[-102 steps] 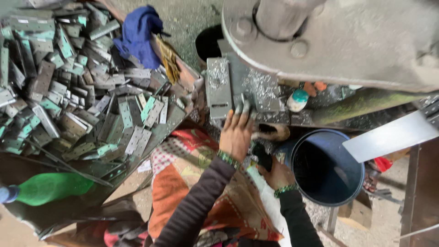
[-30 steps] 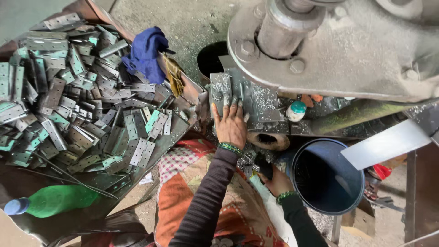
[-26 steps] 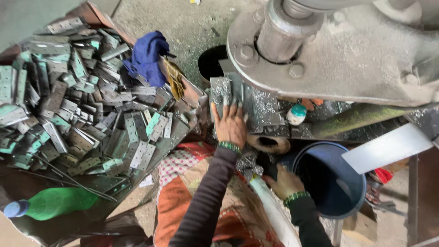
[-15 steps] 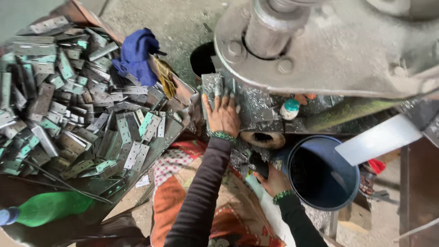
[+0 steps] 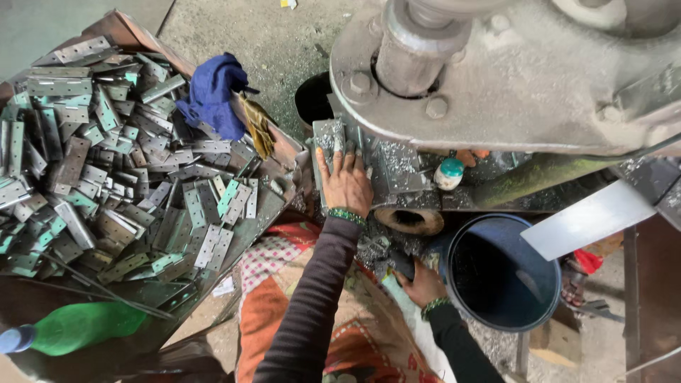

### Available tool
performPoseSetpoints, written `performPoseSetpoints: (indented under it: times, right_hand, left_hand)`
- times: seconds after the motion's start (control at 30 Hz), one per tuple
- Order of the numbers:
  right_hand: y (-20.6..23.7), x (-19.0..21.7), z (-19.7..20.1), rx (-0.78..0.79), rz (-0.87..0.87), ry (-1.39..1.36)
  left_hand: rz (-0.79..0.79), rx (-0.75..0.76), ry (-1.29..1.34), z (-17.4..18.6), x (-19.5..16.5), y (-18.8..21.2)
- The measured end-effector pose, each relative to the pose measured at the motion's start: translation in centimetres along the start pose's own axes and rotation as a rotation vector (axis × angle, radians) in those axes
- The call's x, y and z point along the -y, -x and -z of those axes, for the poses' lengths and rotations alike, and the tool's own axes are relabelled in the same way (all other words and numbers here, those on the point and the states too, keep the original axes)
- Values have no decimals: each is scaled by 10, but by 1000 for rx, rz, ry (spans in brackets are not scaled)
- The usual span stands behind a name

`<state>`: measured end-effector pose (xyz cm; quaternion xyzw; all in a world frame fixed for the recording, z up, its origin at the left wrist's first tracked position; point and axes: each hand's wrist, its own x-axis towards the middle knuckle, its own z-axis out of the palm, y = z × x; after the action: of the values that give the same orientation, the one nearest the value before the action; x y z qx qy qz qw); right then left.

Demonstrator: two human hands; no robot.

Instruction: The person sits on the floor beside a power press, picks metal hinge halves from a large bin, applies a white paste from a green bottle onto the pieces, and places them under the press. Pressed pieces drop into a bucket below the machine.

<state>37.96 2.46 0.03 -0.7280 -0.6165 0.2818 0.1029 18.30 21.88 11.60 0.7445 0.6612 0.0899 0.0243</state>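
Rough grey concrete floor [image 5: 262, 35], daylight, big grey press machine [image 5: 511, 78], blue bucket [image 5: 500, 273], green bottle [image 5: 78, 328]

A brown, rust-coloured tray [image 5: 278, 152] on the left carries a deep heap of flat grey metal hinge plates [image 5: 106, 177], some tinted green, with a crumpled blue cloth [image 5: 213, 92] lying on its upper edge beside a small yellow-brown bundle [image 5: 257, 126]. To its right the grey machine bed [image 5: 397, 167], strewn with metal shavings, bears 1 hinge plate [image 5: 328, 138] laid flat and a small bottle with a teal cap [image 5: 449, 174]. On the concrete floor [image 5: 262, 35] stand a dark blue bucket [image 5: 500, 273] and, lower left, a green plastic bottle [image 5: 78, 328] lying on its side.
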Motion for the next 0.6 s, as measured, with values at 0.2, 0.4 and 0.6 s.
performPoseSetpoints:
  times: [0.2, 0.4, 0.6]
  right_hand:
    - [0, 6, 31, 80, -76, 65]
    - [-2, -2, 27, 105, -156, 161]
    - [-8, -12, -12, -23, 3, 93]
  left_hand:
    - [-40, -96, 48, 5, 3, 12]
    - [-13, -58, 101, 6, 3, 8]
    - [-14, -123, 113, 1, 6, 6]
